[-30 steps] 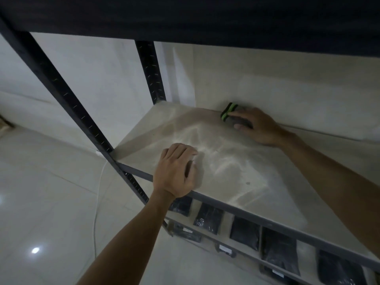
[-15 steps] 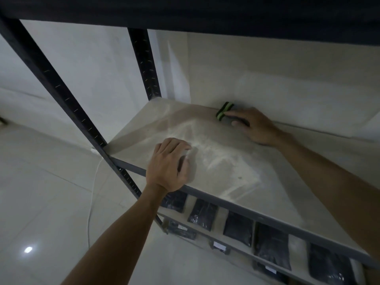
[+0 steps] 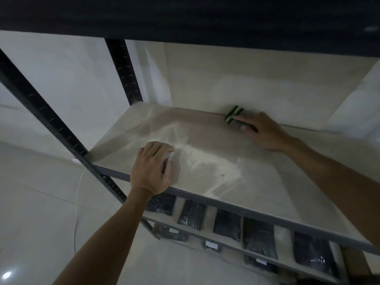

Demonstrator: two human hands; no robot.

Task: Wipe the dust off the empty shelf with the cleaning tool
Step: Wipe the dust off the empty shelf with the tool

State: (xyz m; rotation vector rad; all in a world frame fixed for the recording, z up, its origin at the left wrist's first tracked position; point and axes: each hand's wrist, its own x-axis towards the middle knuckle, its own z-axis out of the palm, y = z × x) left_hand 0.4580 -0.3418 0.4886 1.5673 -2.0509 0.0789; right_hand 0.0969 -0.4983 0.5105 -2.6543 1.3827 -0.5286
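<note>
Head view: right hand [image 3: 265,133] clamps black-green cleaning tool [image 3: 234,114] on dust-streaked shelf [image 3: 257,182]; left hand [image 3: 152,169] rests loosely curled.

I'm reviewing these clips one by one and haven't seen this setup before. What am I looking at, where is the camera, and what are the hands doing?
There is no robot: a person wears a camera on the head, looking down at their own bare hands. The right hand presses a dark cleaning tool with green stripes against the back edge of the empty shelf, which shows pale dust streaks. The left hand rests on the shelf's front edge. Dark packets lie on the shelf below.
</note>
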